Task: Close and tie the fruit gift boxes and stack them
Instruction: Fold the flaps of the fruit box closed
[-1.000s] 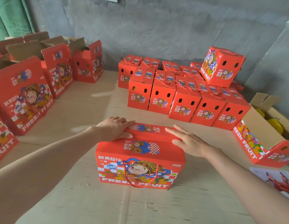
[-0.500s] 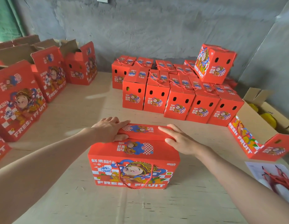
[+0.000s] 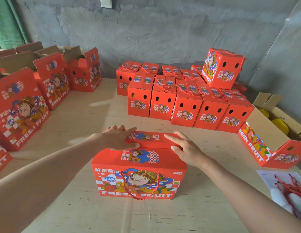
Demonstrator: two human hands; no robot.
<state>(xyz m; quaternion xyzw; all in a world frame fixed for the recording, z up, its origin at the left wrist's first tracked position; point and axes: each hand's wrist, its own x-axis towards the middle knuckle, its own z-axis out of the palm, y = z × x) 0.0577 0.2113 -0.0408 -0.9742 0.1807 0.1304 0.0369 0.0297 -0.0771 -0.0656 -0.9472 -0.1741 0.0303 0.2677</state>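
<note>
The left hand (image 3: pixel 120 137) and right hand (image 3: pixel 186 148) lie flat, fingers straight, on either end of the top flap (image 3: pixel 151 137) of one red fruit gift box (image 3: pixel 138 167). It stands on the worktop (image 3: pixel 96 118) near the person. Beyond it, five closed boxes (image 3: pixel 186 113) front an uncountable group with one stacked box (image 3: pixel 222 69) on top. Three open boxes (image 3: pixel 52 81) stand left, and one tipped open box (image 3: pixel 264 133) lies right.

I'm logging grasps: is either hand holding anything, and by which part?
Nothing is gripped: the left hand and right hand press flat on the far top flap of the gift box.
</note>
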